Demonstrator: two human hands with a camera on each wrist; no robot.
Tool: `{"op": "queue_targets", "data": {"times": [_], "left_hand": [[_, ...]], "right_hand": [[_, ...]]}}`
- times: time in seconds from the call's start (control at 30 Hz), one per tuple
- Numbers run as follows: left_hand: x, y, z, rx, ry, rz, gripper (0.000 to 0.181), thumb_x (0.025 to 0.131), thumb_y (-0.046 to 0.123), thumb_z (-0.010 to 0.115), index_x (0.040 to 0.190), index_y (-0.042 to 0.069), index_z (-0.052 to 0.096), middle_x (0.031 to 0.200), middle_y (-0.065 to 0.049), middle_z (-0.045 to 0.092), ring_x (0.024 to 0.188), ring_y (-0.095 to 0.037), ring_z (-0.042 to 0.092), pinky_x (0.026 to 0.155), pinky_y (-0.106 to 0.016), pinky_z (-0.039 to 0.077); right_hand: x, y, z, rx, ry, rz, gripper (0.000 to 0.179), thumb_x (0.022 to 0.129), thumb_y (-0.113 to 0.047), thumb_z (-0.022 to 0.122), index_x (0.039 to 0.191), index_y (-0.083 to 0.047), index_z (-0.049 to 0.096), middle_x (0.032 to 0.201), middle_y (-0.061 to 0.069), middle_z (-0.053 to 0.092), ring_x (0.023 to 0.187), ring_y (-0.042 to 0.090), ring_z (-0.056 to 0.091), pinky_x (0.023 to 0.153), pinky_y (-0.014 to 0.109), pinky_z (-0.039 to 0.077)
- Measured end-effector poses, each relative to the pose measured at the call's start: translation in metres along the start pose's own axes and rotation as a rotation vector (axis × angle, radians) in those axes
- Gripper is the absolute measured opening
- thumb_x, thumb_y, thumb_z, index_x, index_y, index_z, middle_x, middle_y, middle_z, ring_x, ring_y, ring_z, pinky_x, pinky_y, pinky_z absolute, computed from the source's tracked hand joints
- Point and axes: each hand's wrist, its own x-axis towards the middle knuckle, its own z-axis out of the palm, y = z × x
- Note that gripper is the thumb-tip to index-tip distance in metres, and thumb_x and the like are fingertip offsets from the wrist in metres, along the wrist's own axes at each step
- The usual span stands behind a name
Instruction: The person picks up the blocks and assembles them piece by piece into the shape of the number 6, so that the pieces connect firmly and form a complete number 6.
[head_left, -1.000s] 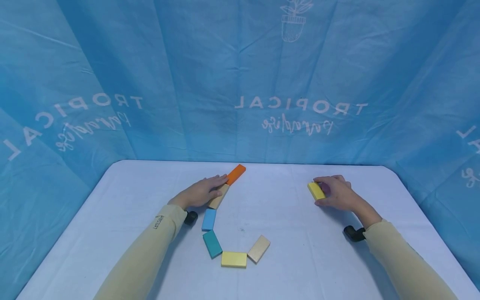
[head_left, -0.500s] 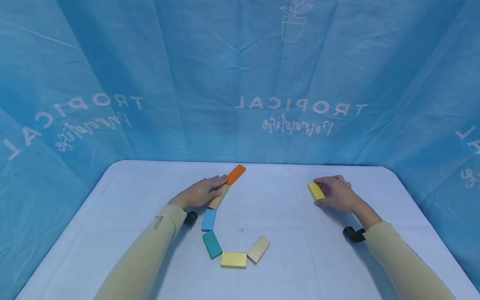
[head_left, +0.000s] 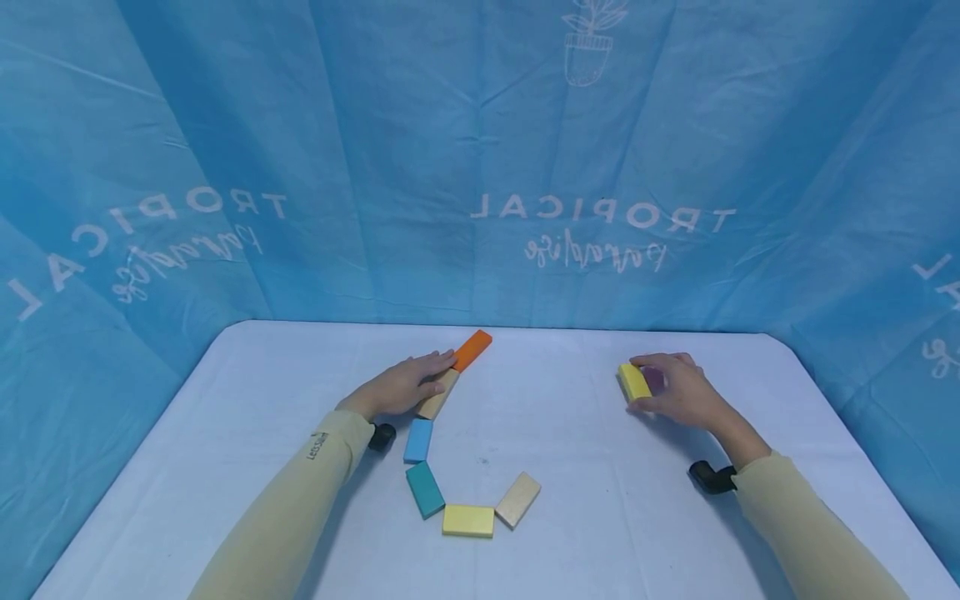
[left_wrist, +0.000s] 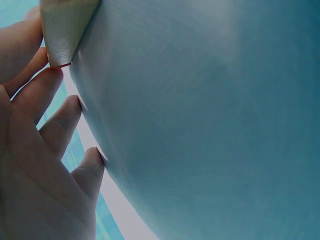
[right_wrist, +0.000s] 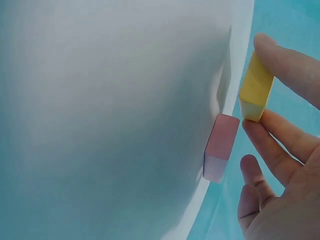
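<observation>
"Fingers: what do they hold?"
"Right hand (head_left: 678,390) pinches the yellow block (head_left: 634,382), the purple block (head_left: 655,381) just beside; left hand (head_left: 397,387), fingers almost straight, touches a wooden block (head_left: 437,402)."
"Danger?"
"Turning may knock the purple one; pressing may shift the wooden one. The tabletop (head_left: 555,433) has far edge near; between hands is wide room."
</observation>
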Motion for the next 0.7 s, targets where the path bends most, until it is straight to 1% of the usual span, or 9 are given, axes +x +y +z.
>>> {"op": "queue_targets", "data": {"times": [0.07,0.13,0.27,0.57,0.7], "left_hand": [[0.0,0.0,0.0,0.001,-0.001,0.001,0.059,0.106,0.027,0.053,0.158,0.011,0.031,0.164,-0.007,0.028,0.152,-0.029,0.022,0.124,-0.05,0.015],[0.0,-0.001,0.0,-0.002,-0.003,-0.001,0.059,0.106,0.027,0.053,0.158,0.012,0.03,0.164,-0.007,0.028,0.152,-0.029,0.022,0.124,-0.049,0.015],[0.0,-0.001,0.0,0.002,-0.002,0.001,0.059,0.106,0.027,0.053,0.159,0.012,0.03,0.164,-0.007,0.028,0.152,-0.029,0.022,0.124,-0.049,0.015],[0.001,-0.001,0.001,-0.001,-0.004,-0.006,0.06,0.106,0.027,0.053,0.159,0.013,0.029,0.164,-0.008,0.028,0.152,-0.029,0.022,0.124,-0.049,0.016],[0.001,0.0,0.001,0.005,-0.005,-0.005,0.06,0.106,0.027,0.053,0.159,0.013,0.029,0.164,-0.008,0.028,0.152,-0.029,0.022,0.124,-0.049,0.016]], "right_hand": [[-0.002,-0.001,-0.001,0.01,0.004,0.005,0.073,0.076,-0.029,0.089,0.138,-0.003,0.059,0.13,0.02,0.061,0.123,0.041,0.043,0.095,0.06,0.043],[-0.005,-0.002,-0.002,0.024,0.006,0.008,0.072,0.078,-0.027,0.088,0.138,-0.003,0.058,0.133,0.021,0.06,0.124,0.042,0.043,0.097,0.061,0.044],[-0.01,-0.006,-0.002,0.043,0.012,0.007,0.07,0.079,-0.026,0.087,0.138,-0.003,0.058,0.134,0.022,0.058,0.124,0.042,0.043,0.099,0.062,0.044],[-0.018,-0.024,0.002,0.055,0.003,0.017,0.069,0.077,-0.029,0.088,0.136,-0.006,0.06,0.141,0.024,0.05,0.122,0.041,0.048,0.093,0.06,0.051],[-0.021,-0.031,0.003,0.058,0.004,0.016,0.068,0.077,-0.03,0.088,0.136,-0.008,0.061,0.138,0.023,0.052,0.12,0.041,0.052,0.092,0.058,0.053]]}}
